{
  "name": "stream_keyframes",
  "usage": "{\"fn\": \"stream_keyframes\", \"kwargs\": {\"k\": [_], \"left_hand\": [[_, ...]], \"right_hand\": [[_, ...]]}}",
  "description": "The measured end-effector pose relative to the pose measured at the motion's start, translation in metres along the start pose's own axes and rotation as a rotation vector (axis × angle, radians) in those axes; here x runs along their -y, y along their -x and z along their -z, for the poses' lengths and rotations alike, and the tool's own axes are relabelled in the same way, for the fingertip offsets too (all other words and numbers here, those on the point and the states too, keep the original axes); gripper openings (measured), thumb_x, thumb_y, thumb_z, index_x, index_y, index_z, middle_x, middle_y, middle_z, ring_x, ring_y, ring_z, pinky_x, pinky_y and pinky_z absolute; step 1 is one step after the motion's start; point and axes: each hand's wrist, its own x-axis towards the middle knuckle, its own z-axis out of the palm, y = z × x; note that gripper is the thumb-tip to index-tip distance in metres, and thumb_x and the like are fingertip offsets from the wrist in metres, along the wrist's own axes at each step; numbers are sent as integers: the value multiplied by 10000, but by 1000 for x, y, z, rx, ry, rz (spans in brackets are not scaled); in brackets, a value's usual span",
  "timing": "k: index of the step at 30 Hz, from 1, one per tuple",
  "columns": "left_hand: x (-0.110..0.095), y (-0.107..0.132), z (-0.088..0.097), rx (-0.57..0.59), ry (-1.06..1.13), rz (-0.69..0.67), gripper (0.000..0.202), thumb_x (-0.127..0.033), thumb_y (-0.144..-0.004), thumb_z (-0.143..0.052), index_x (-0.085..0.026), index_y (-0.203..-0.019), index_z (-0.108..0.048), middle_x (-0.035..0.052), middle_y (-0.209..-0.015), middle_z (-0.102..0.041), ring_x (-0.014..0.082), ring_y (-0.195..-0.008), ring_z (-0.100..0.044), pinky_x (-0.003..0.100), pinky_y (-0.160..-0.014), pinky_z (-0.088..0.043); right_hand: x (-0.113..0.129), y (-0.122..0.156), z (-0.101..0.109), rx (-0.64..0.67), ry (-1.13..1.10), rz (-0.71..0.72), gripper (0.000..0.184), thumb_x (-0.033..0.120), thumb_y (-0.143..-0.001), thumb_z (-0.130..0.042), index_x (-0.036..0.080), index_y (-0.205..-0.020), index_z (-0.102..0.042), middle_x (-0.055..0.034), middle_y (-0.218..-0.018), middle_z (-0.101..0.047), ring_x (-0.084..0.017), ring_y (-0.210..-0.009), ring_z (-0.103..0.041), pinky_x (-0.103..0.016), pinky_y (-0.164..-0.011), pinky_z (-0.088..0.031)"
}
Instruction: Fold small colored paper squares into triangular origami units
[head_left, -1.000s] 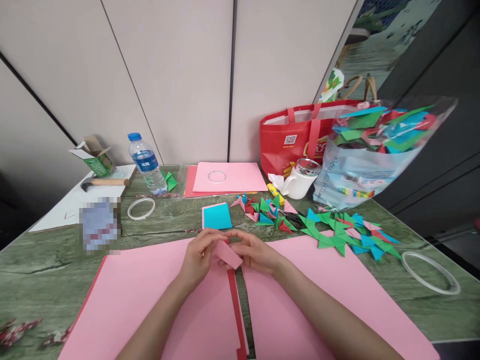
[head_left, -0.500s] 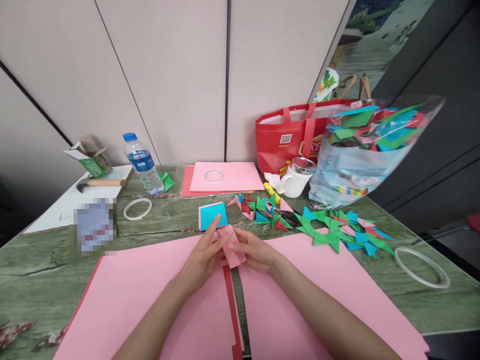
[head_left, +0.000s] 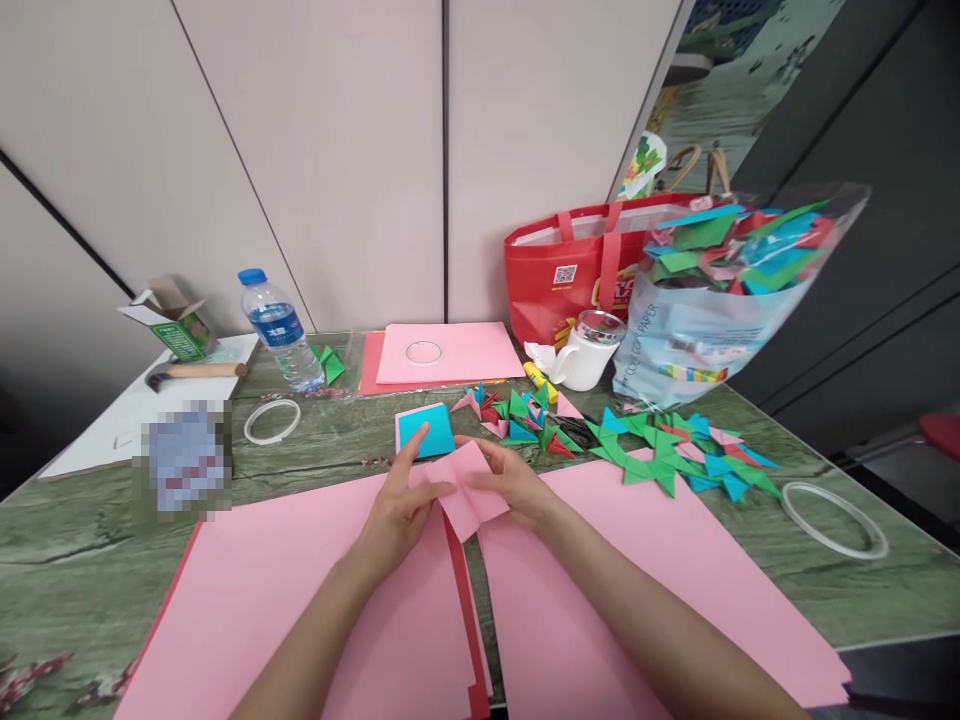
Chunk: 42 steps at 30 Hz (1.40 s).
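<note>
On the green surface (head_left: 75, 530), above the gap between two big pink sheets (head_left: 300, 580), the left hand (head_left: 405, 510) and right hand (head_left: 517, 490) each pinch one side of a small pink paper (head_left: 470, 516) right between them, equally near both, its fold pointing away between the thumbs (head_left: 444, 490).

Is a green wood-grain tabletop (head_left: 862, 600); bears pink sheets (head_left: 277, 560) in front, a bottle (head_left: 277, 335) and white ring (head_left: 271, 441) leftward, a white mug (head_left: 589, 360) and folded paper (head_left: 637, 463) rightward.
</note>
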Motion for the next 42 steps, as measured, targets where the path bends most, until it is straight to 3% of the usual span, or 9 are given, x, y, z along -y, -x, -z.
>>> {"fn": "stream_keyframes", "kwargs": {"k": [6,13,21,25,29,33,35,39,42], "left_hand": [[-7,0,0,115,58,69,337,-64,-766,-514,-327,-923,-655,4,-1318,-404,256,-1281,-260,506,-981,-332],[4,3,-4,90,51,83,291,-104,-783,-520,-315,-923,-662,6,-1336,-389,247,-1250,-316,479,-965,-356],[-7,1,-1,206,92,87,304,-108,-772,-539,-351,-899,-671,7,-1268,-462,256,-1293,-230,541,-1003,-276],[-8,0,-2,113,175,162,195,-162,-750,-585,-307,-823,-694,14,-1322,-408,276,-1276,-260,515,-979,-328],[-4,-3,-3,-48,302,294,51,-242,-694,-658,-221,-708,-703,66,-1313,-414,276,-1164,-424,427,-933,-400],[-5,-5,-1,-127,414,450,117,-295,-656,-687,-181,-682,-678,71,-936,-639,206,-851,-605,345,-783,-489],[-8,-6,0,-148,407,523,133,-300,-653,-684,-171,-673,-658,36,-732,-659,179,-709,-617,310,-695,-508],[-14,-7,0,-190,381,586,151,-298,-636,-688,-157,-656,-638,28,-670,-667,165,-629,-616,280,-625,-516],[-14,-6,-1,-147,346,555,147,-299,-663,-658,-156,-637,-641,32,-653,-668,158,-605,-610,267,-595,-512]], "right_hand": [[-4,-3,3,-124,22,13,306,257,-483,-765,129,-734,-647,-16,-653,-656,-136,-568,-569,-271,-575,-432],[0,-1,0,-102,66,44,348,422,-574,-708,131,-753,-644,-19,-643,-643,-129,-576,-555,-270,-579,-416],[-3,-2,2,-138,278,132,371,504,-644,-624,136,-683,-604,6,-584,-575,-110,-528,-493,-228,-491,-373],[-4,-2,2,-135,288,178,372,499,-643,-628,135,-721,-623,3,-606,-589,-104,-513,-486,-225,-481,-369],[1,2,0,22,271,195,405,462,-630,-659,152,-891,-642,-25,-765,-648,-153,-673,-574,-275,-617,-444],[5,6,-4,93,279,258,380,412,-677,-636,163,-964,-633,-42,-890,-651,-183,-834,-585,-316,-751,-447],[5,6,-6,105,297,271,365,372,-679,-642,169,-982,-626,-44,-927,-644,-188,-860,-583,-333,-789,-441],[-2,6,-11,87,368,259,491,255,-566,-733,197,-1030,-585,-37,-961,-629,-186,-829,-589,-332,-756,-463],[-10,6,-14,18,407,266,402,241,-580,-716,183,-957,-589,-40,-903,-623,-190,-806,-584,-305,-679,-485]]}}
